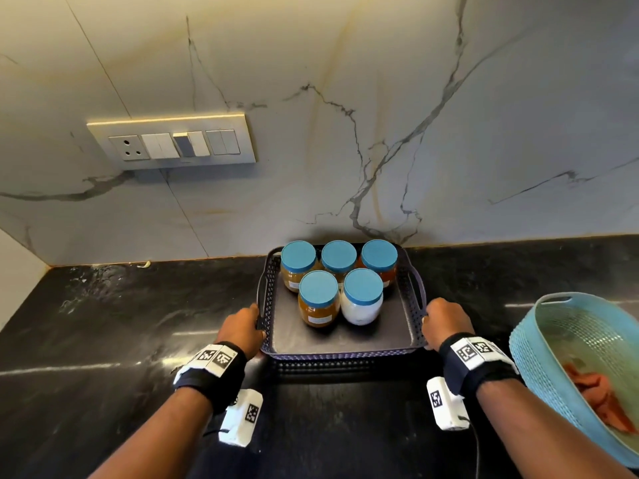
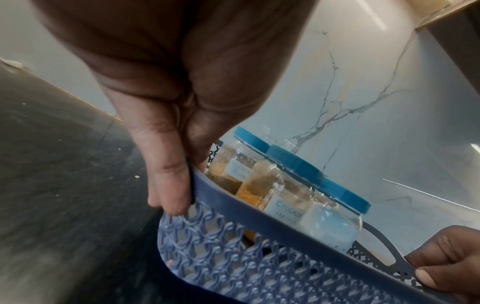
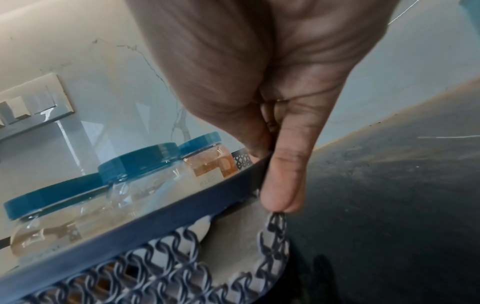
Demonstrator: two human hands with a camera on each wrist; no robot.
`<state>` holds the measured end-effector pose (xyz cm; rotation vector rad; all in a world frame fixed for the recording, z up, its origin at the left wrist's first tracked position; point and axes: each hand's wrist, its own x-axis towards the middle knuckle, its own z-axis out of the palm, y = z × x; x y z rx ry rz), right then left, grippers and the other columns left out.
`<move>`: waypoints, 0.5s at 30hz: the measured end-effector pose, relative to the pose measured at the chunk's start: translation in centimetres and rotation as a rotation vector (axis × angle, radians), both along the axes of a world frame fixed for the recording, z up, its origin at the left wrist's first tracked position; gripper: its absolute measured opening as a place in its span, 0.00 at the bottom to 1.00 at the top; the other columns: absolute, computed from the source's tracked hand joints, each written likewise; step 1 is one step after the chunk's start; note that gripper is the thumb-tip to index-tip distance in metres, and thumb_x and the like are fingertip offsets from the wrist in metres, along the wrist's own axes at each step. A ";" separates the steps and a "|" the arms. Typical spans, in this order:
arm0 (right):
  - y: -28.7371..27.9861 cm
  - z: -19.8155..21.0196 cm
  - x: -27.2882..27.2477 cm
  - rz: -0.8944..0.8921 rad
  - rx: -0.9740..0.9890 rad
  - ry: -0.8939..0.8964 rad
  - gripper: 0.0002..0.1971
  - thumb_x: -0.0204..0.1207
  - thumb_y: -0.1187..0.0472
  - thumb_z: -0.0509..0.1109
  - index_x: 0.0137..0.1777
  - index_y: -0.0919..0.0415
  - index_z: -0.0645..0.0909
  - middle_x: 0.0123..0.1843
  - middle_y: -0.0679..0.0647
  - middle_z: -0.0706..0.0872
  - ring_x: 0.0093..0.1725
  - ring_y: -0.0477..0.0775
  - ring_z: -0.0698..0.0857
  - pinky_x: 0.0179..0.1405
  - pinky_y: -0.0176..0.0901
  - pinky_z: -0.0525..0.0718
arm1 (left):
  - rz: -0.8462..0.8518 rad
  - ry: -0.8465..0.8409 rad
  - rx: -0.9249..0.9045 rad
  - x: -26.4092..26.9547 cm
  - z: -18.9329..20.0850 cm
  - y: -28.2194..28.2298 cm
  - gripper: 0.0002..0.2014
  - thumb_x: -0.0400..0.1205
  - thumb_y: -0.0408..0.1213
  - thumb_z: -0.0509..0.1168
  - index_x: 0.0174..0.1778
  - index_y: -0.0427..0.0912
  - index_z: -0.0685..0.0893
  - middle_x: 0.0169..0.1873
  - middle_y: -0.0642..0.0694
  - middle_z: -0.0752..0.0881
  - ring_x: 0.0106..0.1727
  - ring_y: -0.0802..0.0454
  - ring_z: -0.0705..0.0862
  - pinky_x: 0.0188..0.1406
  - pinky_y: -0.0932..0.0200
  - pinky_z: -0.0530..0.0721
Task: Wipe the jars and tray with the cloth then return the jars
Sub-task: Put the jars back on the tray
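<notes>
A: Quick status, near end first?

B: Both hands on the tray (image 1: 340, 352). Left hand (image 1: 242, 328) has thumb and fingers curled over the left rim near the front corner, right hand (image 1: 441, 323) likewise on the right rim. Wrist views confirm: fingertips (image 2: 170, 197) pinch the rim on one side, fingers (image 3: 281, 185) clamp it on the other. Tray sits on the dark worktop (image 1: 103, 357), can't tell if it's lifted at all.

A: Jars?

B: Five jars (image 1: 340, 281), blue lids, all inside the tray, bunched twd the back half. Front pair: an orange-brown one (image 1: 318, 300) and a white one (image 1: 362, 299), touching or nearly. Three behind, close to the wall (image 1: 311, 115).

A: Cloth?

B: Orange cloth (image 1: 601, 399) lies in the light-blue basket (image 1: 539, 368), right of the tray, apart from it. Neither hand has it.

A: So which step?

B: Looks like setup, I'd say positioning the tray. No wiping visible, jars not out yet.

A: Next move needs?

B: Prob. let go of the rim, lift jars out one by one onto the worktop, then right hand reaches to the basket for the cloth. Jars are packed tight, so grab by lid or from above.
</notes>
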<state>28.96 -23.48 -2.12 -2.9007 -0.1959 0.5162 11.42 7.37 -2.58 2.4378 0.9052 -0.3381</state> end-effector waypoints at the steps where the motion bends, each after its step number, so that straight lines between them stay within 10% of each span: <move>1: 0.3 0.1 0.6 0.006 -0.003 -0.002 0.10 0.82 0.63 0.66 0.59 0.65 0.84 0.56 0.66 0.89 0.53 0.69 0.91 0.53 0.58 0.91 | -0.001 -0.007 -0.006 0.5 0.0 0.2 0.16 0.80 0.29 0.66 0.64 0.39 0.82 0.58 0.36 0.90 0.59 0.35 0.89 0.58 0.45 0.88; 15: 1.8 0.1 3.2 0.024 -0.044 -0.003 0.13 0.83 0.63 0.66 0.64 0.64 0.84 0.61 0.65 0.89 0.60 0.68 0.89 0.56 0.52 0.88 | -0.045 0.016 0.070 3.2 -0.5 1.7 0.14 0.83 0.31 0.67 0.65 0.37 0.81 0.60 0.35 0.90 0.60 0.36 0.89 0.58 0.47 0.87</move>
